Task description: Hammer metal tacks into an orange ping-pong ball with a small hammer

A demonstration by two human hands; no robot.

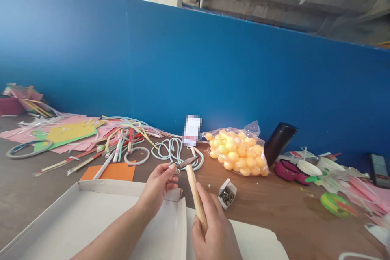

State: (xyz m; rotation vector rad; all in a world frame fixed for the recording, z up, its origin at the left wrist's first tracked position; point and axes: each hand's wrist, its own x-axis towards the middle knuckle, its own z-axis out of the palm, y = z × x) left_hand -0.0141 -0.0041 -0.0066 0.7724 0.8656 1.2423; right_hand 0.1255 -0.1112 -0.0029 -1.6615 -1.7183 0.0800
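Observation:
My right hand (pixel 215 227) is wrapped round the pale wooden handle of a hammer (pixel 196 195). Its dark, tapered head is at the upper end, close to my left fingertips. My left hand (pixel 157 189) pinches a small shiny metal piece (pixel 174 168) between thumb and forefinger; its exact kind is too small to make out. Both hands are above a white cardboard tray (pixel 100 215) and a pale sheet or lid (pixel 258 235). Right of them, a small open box (pixel 227 193) contains small shiny metal pieces.
A clear bag of orange balls (pixel 237 152) lies beyond my hands, beside a leaning black bottle (pixel 280 140). Coiled pale-blue cord (pixel 167 149), coloured paper (pixel 71 132) and sticks clutter the left. A tape roll (pixel 336 204) and phone (pixel 380 170) lie right. A blue partition (pixel 228 69) stands behind.

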